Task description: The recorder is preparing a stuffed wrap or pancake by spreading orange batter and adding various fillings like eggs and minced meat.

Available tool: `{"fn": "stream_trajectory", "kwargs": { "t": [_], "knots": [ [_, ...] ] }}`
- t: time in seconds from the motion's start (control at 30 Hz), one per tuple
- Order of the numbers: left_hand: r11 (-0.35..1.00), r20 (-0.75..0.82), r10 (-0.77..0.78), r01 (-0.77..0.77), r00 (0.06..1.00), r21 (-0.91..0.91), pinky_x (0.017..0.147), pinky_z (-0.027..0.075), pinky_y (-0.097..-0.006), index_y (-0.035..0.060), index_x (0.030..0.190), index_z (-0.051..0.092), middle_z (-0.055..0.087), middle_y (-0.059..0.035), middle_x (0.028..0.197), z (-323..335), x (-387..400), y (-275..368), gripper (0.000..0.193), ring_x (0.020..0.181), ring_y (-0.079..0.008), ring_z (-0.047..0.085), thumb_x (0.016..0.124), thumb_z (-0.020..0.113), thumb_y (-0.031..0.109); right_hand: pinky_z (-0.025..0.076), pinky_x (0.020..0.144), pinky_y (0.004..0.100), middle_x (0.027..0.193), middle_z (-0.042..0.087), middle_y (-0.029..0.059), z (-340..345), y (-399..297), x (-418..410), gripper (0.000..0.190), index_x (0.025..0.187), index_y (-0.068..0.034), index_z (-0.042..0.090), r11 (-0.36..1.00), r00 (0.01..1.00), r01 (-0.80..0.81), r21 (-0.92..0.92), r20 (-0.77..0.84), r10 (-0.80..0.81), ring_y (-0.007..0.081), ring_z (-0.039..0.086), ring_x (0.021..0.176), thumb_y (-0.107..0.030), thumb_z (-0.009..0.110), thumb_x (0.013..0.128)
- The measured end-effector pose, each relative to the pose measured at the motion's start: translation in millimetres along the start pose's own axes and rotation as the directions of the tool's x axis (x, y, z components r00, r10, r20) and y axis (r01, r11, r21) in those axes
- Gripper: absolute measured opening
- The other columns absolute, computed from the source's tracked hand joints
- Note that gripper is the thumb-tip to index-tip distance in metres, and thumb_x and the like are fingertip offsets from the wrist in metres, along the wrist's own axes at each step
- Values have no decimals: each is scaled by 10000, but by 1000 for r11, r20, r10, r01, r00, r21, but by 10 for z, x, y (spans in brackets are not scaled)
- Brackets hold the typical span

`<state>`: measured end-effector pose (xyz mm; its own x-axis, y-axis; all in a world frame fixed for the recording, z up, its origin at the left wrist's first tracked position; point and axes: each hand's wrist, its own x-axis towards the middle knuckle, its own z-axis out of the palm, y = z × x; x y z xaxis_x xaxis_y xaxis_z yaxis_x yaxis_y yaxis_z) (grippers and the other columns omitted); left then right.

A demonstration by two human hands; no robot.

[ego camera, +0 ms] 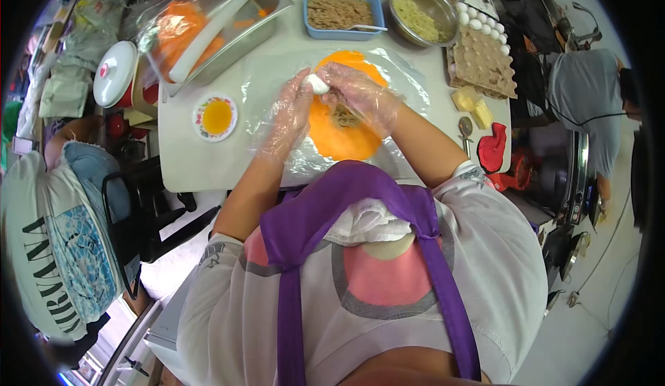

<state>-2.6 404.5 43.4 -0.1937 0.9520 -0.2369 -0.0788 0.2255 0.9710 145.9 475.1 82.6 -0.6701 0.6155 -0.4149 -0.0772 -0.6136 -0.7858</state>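
Note:
Both my hands wear clear plastic gloves. Between them, above a flat orange dough sheet [345, 142], is a white egg [317, 84]. My left hand [293, 105] touches its left side, and my right hand [358, 92] has its fingers on the right side. Brown shredded filling [344, 116] lies on the dough, partly behind my right hand. Under the dough is a clear plastic sheet [265, 85]. Beyond it stand a blue tub [340, 35] of brown filling with a spoon [370, 27] and a steel bowl [445, 14] of pale green shreds.
A steel pan [244, 35] holds orange dough [179, 27] and a white rolling pin [210, 35]. A floral dish [197, 126] of yellow liquid stands left. Eggs [475, 24], an egg tray [480, 64], a pastry wheel [465, 126] and a red cloth item [492, 149] are right. People are on both sides.

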Motion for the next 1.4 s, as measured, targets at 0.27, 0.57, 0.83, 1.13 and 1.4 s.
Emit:
{"fn": "stream_trajectory", "kwargs": {
  "t": [0.27,0.57,0.83,1.13,1.4],
  "knots": [
    [983,23,-84,87,996,-162,965,420,-305,-45,1309,473,504,-147,1296,542,-50,-285,403,1125,-192,519,939,537,101,451,752,238,972,609,52,-653,237,-284,346,1163,-15,567,985,999,41,-168,-6,-43,98,551,825,-169,631,860],
    [979,108,-195,187,975,80,899,473,-298,-26,1276,525,587,-129,1207,649,167,4,412,1040,-177,579,905,606,134,474,795,256,1011,626,80,-771,135,-249,404,1173,30,582,937,985,158,-310,-18,-172,121,580,865,-106,646,798],
    [962,121,-154,121,981,246,802,515,-282,27,1173,636,671,-123,1046,586,206,-268,386,880,-165,638,814,695,156,439,880,307,1041,607,93,-813,296,-245,352,1105,18,604,934,990,137,-330,69,-121,170,569,980,-169,675,816],
    [776,149,-6,-89,989,625,857,489,-332,95,1208,604,662,-140,1043,555,82,-411,371,935,-233,641,845,616,168,452,890,287,1104,602,112,-654,302,-396,415,1206,34,554,893,982,187,-409,50,-183,166,573,1001,-54,606,804],
    [671,167,303,-334,938,662,882,466,-422,44,1233,540,601,-207,1127,606,-20,-540,432,1016,-366,580,805,575,87,472,855,335,1108,567,177,-725,516,-279,475,1319,-58,494,486,947,274,-830,144,-289,302,590,960,-92,582,853]
  ]
}}
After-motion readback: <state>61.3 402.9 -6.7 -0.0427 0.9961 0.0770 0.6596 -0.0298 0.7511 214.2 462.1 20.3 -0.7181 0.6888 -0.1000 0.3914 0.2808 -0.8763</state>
